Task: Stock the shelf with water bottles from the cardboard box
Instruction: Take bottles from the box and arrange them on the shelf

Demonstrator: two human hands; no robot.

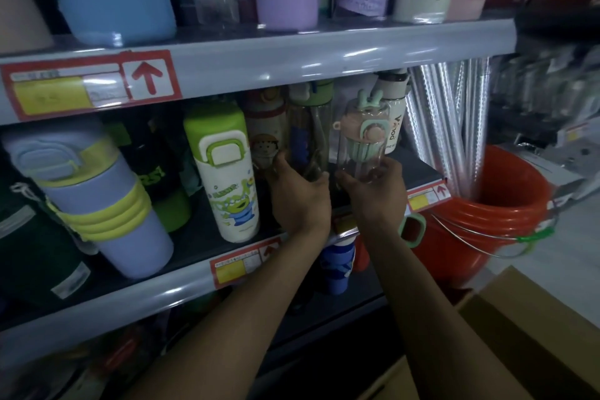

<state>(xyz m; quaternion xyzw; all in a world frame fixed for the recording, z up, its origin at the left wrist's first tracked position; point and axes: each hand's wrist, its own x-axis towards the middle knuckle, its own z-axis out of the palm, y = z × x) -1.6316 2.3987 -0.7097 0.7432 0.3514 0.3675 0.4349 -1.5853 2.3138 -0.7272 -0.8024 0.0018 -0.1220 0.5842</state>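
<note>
The right hand [373, 195] holds a clear bottle [357, 146] low down. The left hand [298, 196] seems to grip the green-lid bottle [311, 133]. They stand so close, one bump could tip both.

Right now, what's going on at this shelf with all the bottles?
A person is stocking a shop shelf with drink bottles. Their right hand holds a clear bottle with a mint and pink lid by its base, at the right end of the middle shelf. Their left hand grips the base of a clear green-lidded bottle just beside it. The open cardboard box sits at lower right. Whether either bottle is set down yet is unclear.
</note>
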